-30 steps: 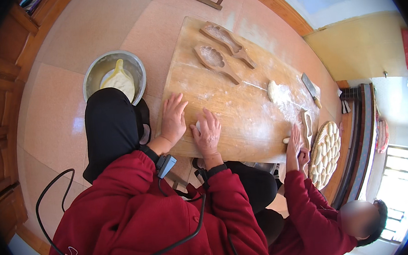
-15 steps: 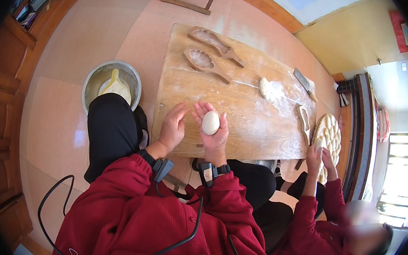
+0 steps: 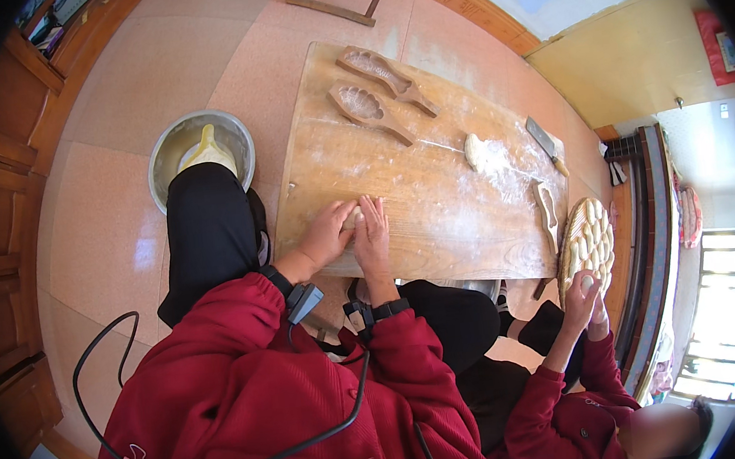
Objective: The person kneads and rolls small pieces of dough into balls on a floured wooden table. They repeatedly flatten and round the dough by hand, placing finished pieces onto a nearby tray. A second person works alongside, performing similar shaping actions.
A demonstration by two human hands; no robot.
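Over the near left part of the wooden board [image 3: 439, 249], a pale dough ball [image 3: 353, 219] is pressed between my two palms, mostly hidden by them. My left hand [image 3: 326, 236] closes round it from the left, fingers bent. On the other side, my right hand [image 3: 371, 233] stands upright against the ball with its fingers together. Two carved wooden molds [image 3: 363, 106] [image 3: 378, 69] with handles lie farther off on the board. A lump of dough [image 3: 472, 152] rests beside scattered white flour [image 3: 495, 166].
A cleaver [image 3: 543, 141] and a smaller wooden mold [image 3: 548, 214] lie toward the board's right edge. At right, a co-worker's hands [image 3: 582, 302] hold dough near a round tray [image 3: 570, 271] of shaped pieces. A metal basin [image 3: 244, 166] stands left of the board.
My right hand has turned from lying palm up under the dough ball to upright. My left hand has moved right, and both palms now enclose the ball.
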